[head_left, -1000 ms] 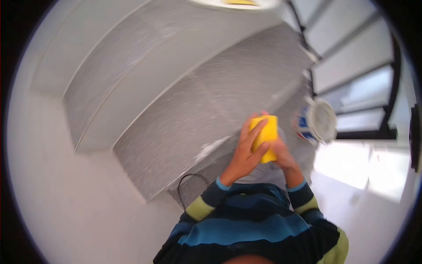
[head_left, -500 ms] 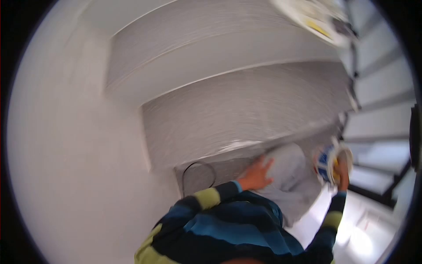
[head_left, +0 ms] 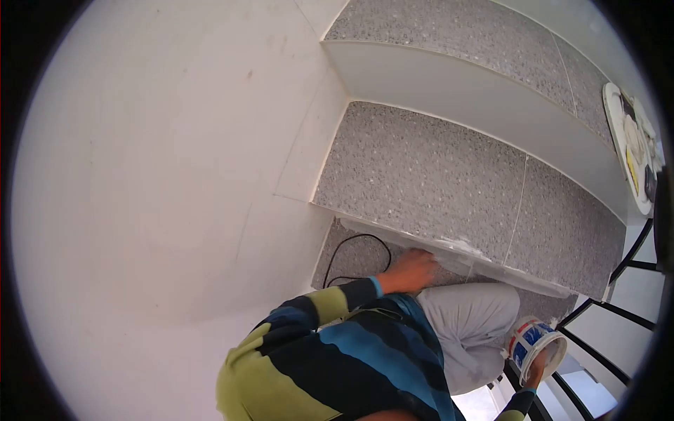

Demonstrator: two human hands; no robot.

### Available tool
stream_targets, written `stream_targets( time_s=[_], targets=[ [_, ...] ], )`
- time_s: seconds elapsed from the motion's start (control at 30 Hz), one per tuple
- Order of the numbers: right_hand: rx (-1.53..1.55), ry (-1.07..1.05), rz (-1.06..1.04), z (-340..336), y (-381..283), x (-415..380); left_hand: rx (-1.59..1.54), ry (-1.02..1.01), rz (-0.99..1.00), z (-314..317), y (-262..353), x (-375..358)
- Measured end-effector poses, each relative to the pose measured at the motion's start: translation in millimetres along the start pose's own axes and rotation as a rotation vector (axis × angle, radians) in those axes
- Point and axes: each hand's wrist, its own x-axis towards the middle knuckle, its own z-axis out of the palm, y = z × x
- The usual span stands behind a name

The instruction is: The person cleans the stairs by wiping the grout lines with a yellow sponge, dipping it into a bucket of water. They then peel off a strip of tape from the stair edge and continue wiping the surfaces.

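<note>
My left hand (head_left: 411,271) is at the front edge of a speckled grey stair tread (head_left: 428,168), right by a strip of white smears under its lip. Its fingertips are blurred. A loop of black cable (head_left: 361,236) lies just left of that hand on the lower step. At the lower right, a small white bucket (head_left: 523,349) with a blue and red label leans over beside my grey-trousered knee (head_left: 470,309). My right hand (head_left: 538,368) reaches into its mouth, the fingers hidden inside; I cannot tell what they hold.
A white tray (head_left: 618,133) with a yellow item and cloth-like pieces rests on the stairs at the far right. Black railing bars (head_left: 618,316) run along the right side. A pale wall (head_left: 175,196) borders the stairs on the left.
The view has turned, and the stairs sit further right. My left hand has gone from spread fingers over my knee to the tread's front edge. Yellow showing in the bucket is now out of sight.
</note>
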Motion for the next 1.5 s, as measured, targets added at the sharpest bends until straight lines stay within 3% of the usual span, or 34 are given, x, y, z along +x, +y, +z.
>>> stream_targets(
  time_s=[0.03,0.13,0.2,0.33,0.4,0.53,0.6,0.7,0.83,0.9,1.03,1.13,1.2,1.23,1.27,1.3,1.4,1.5],
  targets=[
    [0.003,0.008,-0.001,3,-2,-4,0.220,0.039,-0.079,-8,-15,-14],
    [0.009,0.015,-0.007,12,-10,-8,0.361,0.104,-0.129,-28,-45,-54],
    [0.011,0.014,-0.013,13,-14,-8,0.436,0.022,-0.104,-33,-53,-72],
    [0.006,0.005,-0.023,13,-22,-3,0.375,-0.040,-0.245,-39,-48,-90],
    [0.016,0.008,-0.017,17,-23,-3,0.401,-0.194,-0.417,-45,-43,-95],
    [0.028,0.030,-0.018,25,-29,-4,0.468,-0.046,-0.402,-48,-48,-122],
    [0.038,0.045,-0.020,29,-32,-7,0.248,-0.279,-0.638,-60,-49,-129],
    [0.069,0.068,-0.025,32,-32,-12,0.208,-0.299,-0.671,-64,-55,-141],
    [-0.047,-0.071,0.000,15,-22,-2,0.137,-0.268,-0.562,-57,-77,-159],
    [-0.066,-0.070,-0.003,12,-16,4,0.030,-0.108,-0.241,-57,-79,-161],
    [-0.140,-0.078,-0.011,7,-1,21,0.092,-0.192,-0.265,-64,-54,-143],
    [-0.298,-0.118,-0.039,1,8,41,0.201,-0.255,-0.344,-63,-52,-136],
    [-0.587,-0.190,-0.131,-6,11,55,0.340,-0.455,-0.419,-63,-57,-142],
    [-0.777,-0.241,-0.211,-8,12,62,0.353,-0.459,-0.420,-70,-53,-142],
    [-0.928,-0.304,-0.281,-7,15,70,0.129,-0.654,-0.716,-79,-46,-142],
    [-0.858,-0.256,-0.230,-11,22,69,-0.114,-0.838,-1.012,-85,-42,-145],
    [-0.269,-0.092,0.064,-17,48,60,-0.304,-0.918,-1.187,-57,-77,-177],
    [0.009,0.005,0.205,-36,81,59,-0.297,-0.914,-1.107,-36,-99,-197]
  ],
)
